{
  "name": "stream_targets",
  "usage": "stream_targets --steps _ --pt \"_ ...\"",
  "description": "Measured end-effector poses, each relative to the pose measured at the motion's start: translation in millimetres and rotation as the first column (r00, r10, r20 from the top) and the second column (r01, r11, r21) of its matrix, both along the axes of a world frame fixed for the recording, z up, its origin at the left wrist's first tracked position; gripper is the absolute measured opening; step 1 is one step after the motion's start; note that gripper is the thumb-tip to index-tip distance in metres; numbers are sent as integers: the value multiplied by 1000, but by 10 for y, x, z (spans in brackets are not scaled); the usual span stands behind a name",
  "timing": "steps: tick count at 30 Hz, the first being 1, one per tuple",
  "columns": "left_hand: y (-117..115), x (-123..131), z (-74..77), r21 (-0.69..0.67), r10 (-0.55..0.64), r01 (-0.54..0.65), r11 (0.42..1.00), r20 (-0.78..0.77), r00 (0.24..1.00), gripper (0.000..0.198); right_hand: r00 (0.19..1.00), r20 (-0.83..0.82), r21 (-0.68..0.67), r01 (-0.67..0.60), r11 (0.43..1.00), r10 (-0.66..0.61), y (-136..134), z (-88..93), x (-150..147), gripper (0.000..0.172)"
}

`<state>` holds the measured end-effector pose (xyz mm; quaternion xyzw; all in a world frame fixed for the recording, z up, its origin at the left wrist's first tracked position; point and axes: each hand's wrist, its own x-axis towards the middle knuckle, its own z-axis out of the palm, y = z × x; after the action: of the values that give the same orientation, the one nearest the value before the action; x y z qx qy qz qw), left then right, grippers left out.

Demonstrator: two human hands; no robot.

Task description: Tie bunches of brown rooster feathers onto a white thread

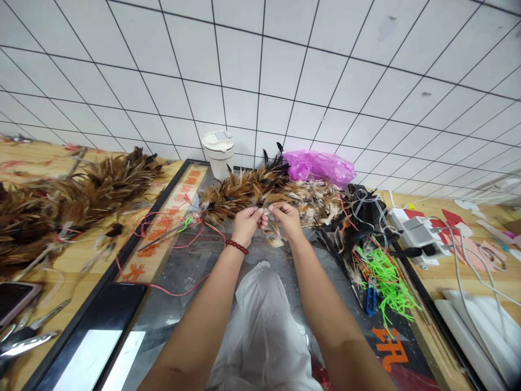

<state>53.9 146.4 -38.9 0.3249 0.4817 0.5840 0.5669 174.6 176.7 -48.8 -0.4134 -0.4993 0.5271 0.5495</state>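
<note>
My left hand (247,225), with a dark red bead bracelet (236,247) at its wrist, is closed in a pinch. Just beside it, my right hand (287,218) pinches too, and the fingertips of both nearly meet. A small pale brown feather (274,237) hangs at the fingertips; its upper end is hidden by the fingers. Right behind the hands lies a long bundle of brown feathers (232,194). Paler, cream feathers (315,198) are heaped to its right. Thin red cord (181,294) loops over the dark tabletop on the left.
A white lidded cup (220,155) and a purple plastic bag (319,165) stand by the tiled wall. Right are green strings (393,282), blue thread snips (370,296) and a power strip (419,233). Left are a phone (93,331), more brown feathers (89,190) and scissors (28,345).
</note>
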Motion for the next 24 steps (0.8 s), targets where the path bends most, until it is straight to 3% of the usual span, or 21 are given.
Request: stream_targets --steps 6,10,14,20,24 --pt "-28 15 14 32 -76 77 997 -33 997 26 999 34 17 -29 999 28 27 -42 -6 24" --pt "-13 6 3 45 -47 49 998 -54 997 29 1000 7 41 -2 999 2 35 -50 32 23" --pt "5 -35 1 23 -27 26 999 51 998 29 986 38 92 -165 982 163 43 -65 75 43" --pt "18 -68 5 4 -43 43 999 143 989 32 963 242 123 -155 980 122 28 -65 55 22" --pt "30 -77 11 -8 11 -9 1000 224 974 33 980 173 150 -125 981 99 -14 17 73 24"
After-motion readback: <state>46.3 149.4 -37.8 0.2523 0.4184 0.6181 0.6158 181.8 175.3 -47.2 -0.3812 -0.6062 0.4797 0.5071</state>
